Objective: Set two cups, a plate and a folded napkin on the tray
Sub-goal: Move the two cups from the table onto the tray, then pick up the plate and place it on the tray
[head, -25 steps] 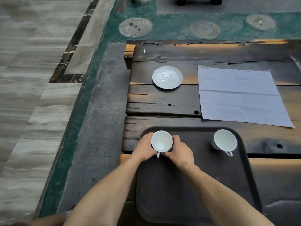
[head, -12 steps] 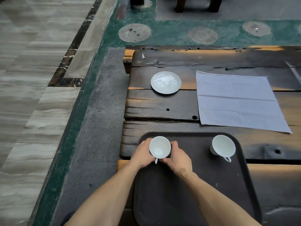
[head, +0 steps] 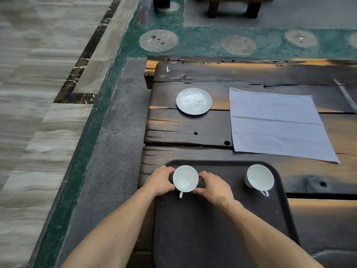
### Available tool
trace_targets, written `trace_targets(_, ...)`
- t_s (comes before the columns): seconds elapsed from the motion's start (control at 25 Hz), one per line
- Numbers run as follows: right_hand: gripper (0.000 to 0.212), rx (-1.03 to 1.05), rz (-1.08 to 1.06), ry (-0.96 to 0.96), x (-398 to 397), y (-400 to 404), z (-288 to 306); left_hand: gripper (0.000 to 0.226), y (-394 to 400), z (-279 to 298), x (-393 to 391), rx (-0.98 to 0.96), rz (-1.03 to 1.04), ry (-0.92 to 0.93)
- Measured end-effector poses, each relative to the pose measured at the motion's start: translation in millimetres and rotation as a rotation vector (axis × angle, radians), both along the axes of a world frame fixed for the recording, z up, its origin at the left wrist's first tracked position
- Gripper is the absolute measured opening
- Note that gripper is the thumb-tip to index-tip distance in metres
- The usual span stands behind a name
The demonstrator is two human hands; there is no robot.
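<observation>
Both hands on the left cup (head: 185, 178), at the tray's (head: 218, 225) far-left corner. Left hand (head: 161, 180) wraps its wall from 9 o'clock, right hand (head: 213, 187) from 3 o'clock, fingers curled round it; cup sits between the palms, handle poking out at 6 o'clock toward the person. Can't tell whether its base is fully down.

Step in hand, as I read it: seating this cup. Do it well: set it flat, well inside the rim, then open both hands outward together so it doesn't twist or tip.

Right cup (head: 259, 177) at 3 o'clock from the grip, on the tray, well apart, untouched.

Off the tray on the table (head: 185, 130): plate (head: 193, 101) at 12 o'clock, napkin (head: 278, 124) at 1–2 o'clock, spread flat, not folded. Both left to do.
</observation>
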State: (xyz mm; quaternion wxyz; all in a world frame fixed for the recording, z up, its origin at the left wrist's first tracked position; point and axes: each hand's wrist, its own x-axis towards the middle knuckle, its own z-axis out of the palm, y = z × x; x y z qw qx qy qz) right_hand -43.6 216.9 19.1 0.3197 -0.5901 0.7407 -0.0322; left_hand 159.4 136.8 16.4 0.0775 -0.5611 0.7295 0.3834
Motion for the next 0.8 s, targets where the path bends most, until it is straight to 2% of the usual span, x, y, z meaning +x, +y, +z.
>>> trace_targets(0.2,0.030,-0.004,0.088,0.083,-19.6,-18.3,-1.1,0.037,-23.3,3.4,0.7,-0.017,-0.030,-0.040)
trace_targets(0.4,0.028,0.006,0.124,0.140,-31.9,-42.3,-7.0,0.025,-56.7,5.1,-8.5,-0.029,-0.116,-0.112)
trace_targets(0.64,0.022,0.024,0.117,0.131,-44.4,-77.7,-14.2,0.020,-97.5,1.6,-20.9,-0.035,-0.156,-0.146)
trace_targets(0.8,0.025,0.025,0.108,0.136,-59.0,-108.9,-14.1,0.024,-131.4,0.7,-31.7,-0.095,-0.225,-0.207)
